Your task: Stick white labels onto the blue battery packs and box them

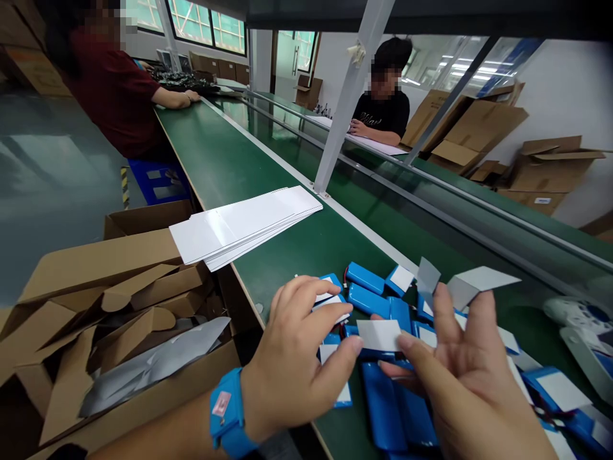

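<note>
My right hand pinches a small white label between thumb and fingers, over the blue battery packs. Folded white paper pieces stick up between its raised fingers. My left hand, wearing a blue wrist strap, hovers palm down with thumb and fingers apart. Its thumb tip is by the label's left edge; its fingertips lie over white-labelled packs, and contact there is unclear. Around both hands lie several battery packs, some bare blue, others with white labels.
White sheets are stacked on the green bench, overhanging its edge. An open carton with cardboard pieces stands at left. A metal post rises from the bench. A game controller lies at right. Two people sit farther off.
</note>
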{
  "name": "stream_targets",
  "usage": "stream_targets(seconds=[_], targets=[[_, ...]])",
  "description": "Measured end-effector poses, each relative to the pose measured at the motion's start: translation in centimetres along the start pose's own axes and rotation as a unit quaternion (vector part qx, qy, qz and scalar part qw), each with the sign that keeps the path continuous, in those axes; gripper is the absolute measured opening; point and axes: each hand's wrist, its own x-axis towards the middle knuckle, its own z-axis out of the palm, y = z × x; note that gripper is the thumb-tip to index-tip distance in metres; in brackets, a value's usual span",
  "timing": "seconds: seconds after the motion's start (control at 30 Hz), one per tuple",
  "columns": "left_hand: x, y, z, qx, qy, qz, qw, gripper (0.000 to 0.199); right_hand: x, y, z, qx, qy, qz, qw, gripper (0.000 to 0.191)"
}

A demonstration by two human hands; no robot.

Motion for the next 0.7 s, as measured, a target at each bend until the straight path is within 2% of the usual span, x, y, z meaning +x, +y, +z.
stream_targets(seconds=[0.13,0.23,0.33,0.4,0.43,0.47,0.53,0.57,0.6,0.67,0.7], targets=[[0.6,-0.3,-0.2,0.003,0.011,-0.005,1.000,0.025,-0.2,0.6,0.8,0.019,0.010,0.047,0.999,0.115],[0.3,-0.6,-0.5,0.018,-0.006,0.001,1.000,0.022,-0.7,0.4,1.6,0.011,0.026,0.047,0.998,0.116],[-0.1,-0.8,-0.4,0.040,-0.095,0.064,0.993,0.026,-1.1,0.5,1.8,-0.018,0.038,0.028,0.999,0.112],[-0.3,-0.8,-0.1,0.062,-0.154,0.113,0.980,0.035,-1.0,1.3,1.5,-0.103,0.014,-0.034,0.994,0.104],[-0.3,-0.9,0.1,0.074,-0.167,0.129,0.975,0.041,-0.9,1.8,1.2,-0.176,-0.003,-0.092,0.980,0.099],[-0.4,-0.9,0.3,0.085,-0.170,0.137,0.972,0.045,-0.8,2.2,0.9,-0.263,-0.017,-0.162,0.951,0.094],[-0.4,-0.8,0.5,0.094,-0.163,0.146,0.971,0.047,-0.6,2.6,0.3,-0.429,-0.024,-0.286,0.857,0.085],[-0.4,-0.7,0.6,0.093,-0.162,0.152,0.970,0.047,-0.4,2.5,0.0,-0.490,-0.020,-0.318,0.811,0.082],[-0.4,-0.6,0.6,0.089,-0.163,0.159,0.970,0.046,-0.2,2.2,-0.4,-0.533,-0.015,-0.330,0.779,0.080],[-0.2,-0.4,0.3,0.078,-0.170,0.169,0.968,0.048,0.5,1.1,-1.4,-0.576,0.001,-0.319,0.753,0.077],[0.1,-0.3,0.1,0.068,-0.177,0.166,0.968,0.051,0.8,0.4,-2.0,-0.578,0.014,-0.309,0.755,0.078]])
